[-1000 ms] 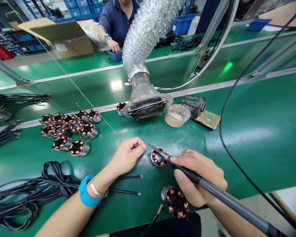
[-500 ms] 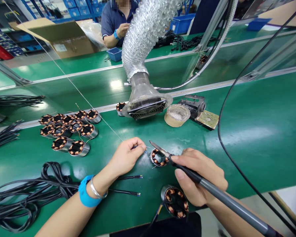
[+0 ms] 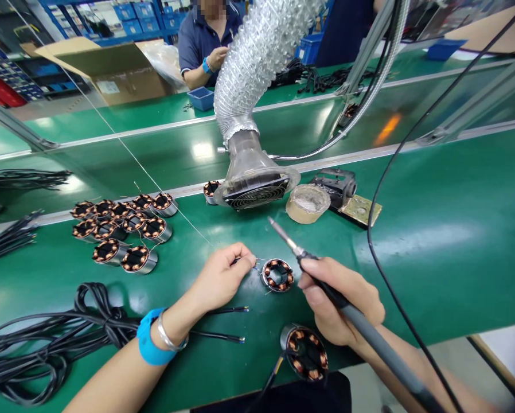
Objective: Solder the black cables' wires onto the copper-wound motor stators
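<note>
A small motor stator (image 3: 277, 275) with copper coils lies on the green bench between my hands. My left hand (image 3: 223, 274) pinches a thin black wire whose end reaches the stator's left side. A fine solder wire (image 3: 154, 183) runs from the upper left down to those fingers. My right hand (image 3: 339, 299) grips a grey soldering iron (image 3: 326, 287); its tip points up and left, raised above and behind the stator. A second stator (image 3: 305, 353) lies near the bench's front edge, under my right wrist.
A fume-extraction hose with a fan hood (image 3: 254, 183) hangs just behind. A tape roll (image 3: 308, 203) and an iron stand (image 3: 347, 195) sit to its right. Several stators (image 3: 120, 226) cluster at left, black cables (image 3: 46, 344) at lower left. Another person (image 3: 206, 40) works at the far bench.
My right hand has lifted the soldering iron's tip off the stator, up and back toward the hood. My left hand keeps its pinch beside the stator.
</note>
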Available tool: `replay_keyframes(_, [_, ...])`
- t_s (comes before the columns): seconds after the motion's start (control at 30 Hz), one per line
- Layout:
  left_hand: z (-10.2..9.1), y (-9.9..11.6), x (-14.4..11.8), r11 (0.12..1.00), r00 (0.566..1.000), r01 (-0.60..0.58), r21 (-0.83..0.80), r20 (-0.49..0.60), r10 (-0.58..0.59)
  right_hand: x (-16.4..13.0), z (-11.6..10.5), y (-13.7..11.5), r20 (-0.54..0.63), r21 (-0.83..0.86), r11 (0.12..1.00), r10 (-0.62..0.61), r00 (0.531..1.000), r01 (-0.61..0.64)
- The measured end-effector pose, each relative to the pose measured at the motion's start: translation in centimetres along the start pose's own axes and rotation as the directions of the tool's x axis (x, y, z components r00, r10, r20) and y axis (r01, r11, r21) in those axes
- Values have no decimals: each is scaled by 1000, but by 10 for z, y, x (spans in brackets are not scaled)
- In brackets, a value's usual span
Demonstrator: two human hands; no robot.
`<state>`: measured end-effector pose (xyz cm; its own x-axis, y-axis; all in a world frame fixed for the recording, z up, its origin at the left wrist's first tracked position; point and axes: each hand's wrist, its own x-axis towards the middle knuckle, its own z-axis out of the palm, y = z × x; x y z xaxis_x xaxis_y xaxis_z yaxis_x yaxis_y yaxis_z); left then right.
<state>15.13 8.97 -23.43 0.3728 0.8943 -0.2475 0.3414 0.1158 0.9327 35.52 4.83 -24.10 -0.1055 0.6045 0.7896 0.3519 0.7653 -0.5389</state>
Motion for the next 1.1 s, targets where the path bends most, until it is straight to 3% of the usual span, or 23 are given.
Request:
replay_keyframes(0.17, [-1, -1, -10, 1000, 995, -2, -31, 101, 6, 17, 10, 4, 238, -51, 998, 50, 970, -39])
replay_keyframes(0.27, [-1, -1, -14, 999, 991, -43, -7, 124, 44, 23, 18, 9, 300, -28, 1000, 6, 954, 3])
replay_keyframes(0.5, [-3, 4, -15, 992, 987, -102, 74, 132, 91, 19, 20, 12, 213, -23, 999, -32, 976, 38])
replay_keyframes(0.8, [9, 5, -10, 942, 984, 176, -287, 47, -169, 14, 17, 17, 237, 6, 1000, 20, 971, -22])
replay_keyframes(1.1, [18, -2, -15, 912, 967, 189, -364, -95, -238, 7, 23, 12, 241, -36, 990, 139, 960, -135])
